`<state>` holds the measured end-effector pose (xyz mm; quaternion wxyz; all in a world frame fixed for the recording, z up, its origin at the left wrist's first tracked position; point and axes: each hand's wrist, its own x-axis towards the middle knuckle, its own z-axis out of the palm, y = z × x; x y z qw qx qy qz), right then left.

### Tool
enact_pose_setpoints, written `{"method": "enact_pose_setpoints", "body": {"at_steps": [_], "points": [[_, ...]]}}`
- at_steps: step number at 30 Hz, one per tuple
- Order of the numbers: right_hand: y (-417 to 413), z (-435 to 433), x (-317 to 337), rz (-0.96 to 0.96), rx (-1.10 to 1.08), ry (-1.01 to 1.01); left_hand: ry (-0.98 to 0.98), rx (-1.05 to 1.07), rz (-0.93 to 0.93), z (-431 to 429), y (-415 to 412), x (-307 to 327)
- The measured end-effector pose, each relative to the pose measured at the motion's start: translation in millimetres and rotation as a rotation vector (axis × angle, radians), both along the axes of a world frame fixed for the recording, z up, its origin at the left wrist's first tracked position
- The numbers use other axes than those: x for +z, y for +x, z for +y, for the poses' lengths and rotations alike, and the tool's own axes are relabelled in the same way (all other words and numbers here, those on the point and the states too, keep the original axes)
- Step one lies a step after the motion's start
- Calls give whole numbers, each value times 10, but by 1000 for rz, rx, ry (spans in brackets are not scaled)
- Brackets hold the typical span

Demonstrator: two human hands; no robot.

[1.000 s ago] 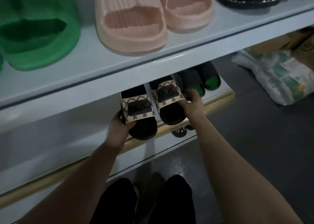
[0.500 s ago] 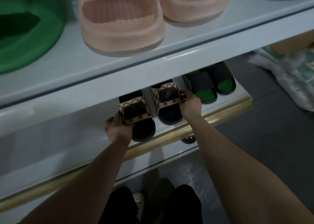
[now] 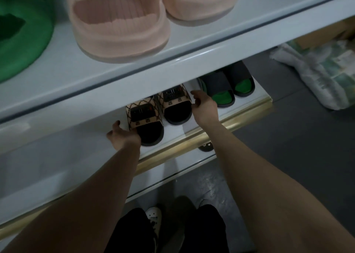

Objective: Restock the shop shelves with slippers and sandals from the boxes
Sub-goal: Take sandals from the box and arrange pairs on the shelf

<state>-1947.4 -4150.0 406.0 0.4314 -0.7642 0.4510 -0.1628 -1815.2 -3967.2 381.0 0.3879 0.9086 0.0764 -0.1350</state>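
patterned slippers [image 3: 144, 118]: beige straps, dark brown diamond lattice, black patch mid-strap with a small red mark. Footbeds and soles black.
Just right of them: dark grey slippers [image 3: 217, 83], bright green footbeds.
lower shelf [image 3: 178, 130] under them: white, with gold strip [image 3: 192, 139] along its front edge.
upper shelf [image 3: 192, 47] above them: pale blue-white. On it, pink slippers [image 3: 117, 22], plain pale pink, ribbed; further left a solid green slipper [image 3: 23, 37].
Far right of them: floor [image 3: 288, 156] dark grey, white bag [image 3: 326, 76] with green print.
Below them: black trousers [image 3: 130, 231], white shoe [image 3: 153, 218].
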Motion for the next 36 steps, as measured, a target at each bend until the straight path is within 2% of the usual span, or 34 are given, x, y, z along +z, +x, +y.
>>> {"method": "enact_pose_setpoints", "body": {"at_steps": [7, 13, 18, 22, 36], "points": [[-744, 517, 376, 25, -124, 92, -27, -195, -65, 124, -616, 381], [-1567, 1109, 830, 74, -300, 66, -178, -518, 156, 269, -1262, 930], [-2203, 1672, 1108, 32, -504, 42, -219, -833, 154, 380, -1802, 1170], [-2748, 2113, 1220, 48, -673, -33, -277, -1089, 147, 456, -2367, 1269], [-4848, 3652, 1375, -11, -1174, 55, -310, -1668, 260, 1171, -4759, 1523]]}}
